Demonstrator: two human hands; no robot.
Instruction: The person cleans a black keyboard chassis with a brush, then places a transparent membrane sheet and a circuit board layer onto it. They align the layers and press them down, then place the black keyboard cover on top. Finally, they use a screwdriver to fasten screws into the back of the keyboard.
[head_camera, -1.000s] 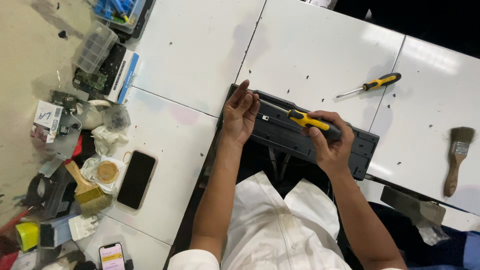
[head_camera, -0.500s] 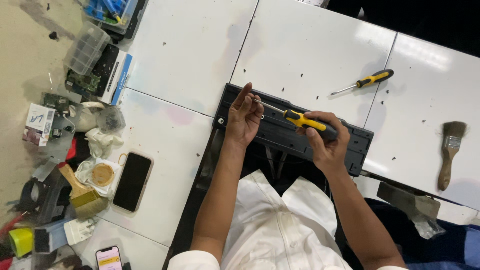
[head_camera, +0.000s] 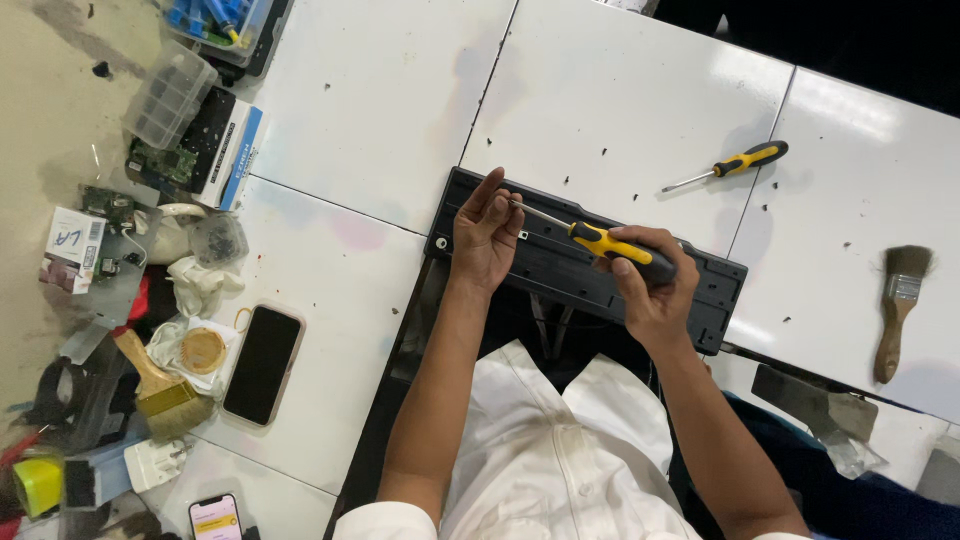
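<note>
Gripping a yellow-and-black screwdriver (head_camera: 610, 245) by its handle, right hand (head_camera: 655, 285) closed around it, shaft slanted toward the left hand (head_camera: 485, 235) so the tip meets the long black panel (head_camera: 590, 265) lying flat across the bench (head_camera: 360, 150) edge, right in front of the body. Left grip open, fingers spread, resting on the panel's left end, seemingly steadying it and guiding the tip (exact contact point too small to tell). Second screwdriver (head_camera: 725, 165) and brush (head_camera: 895, 310) parked well apart, within reach.
</note>
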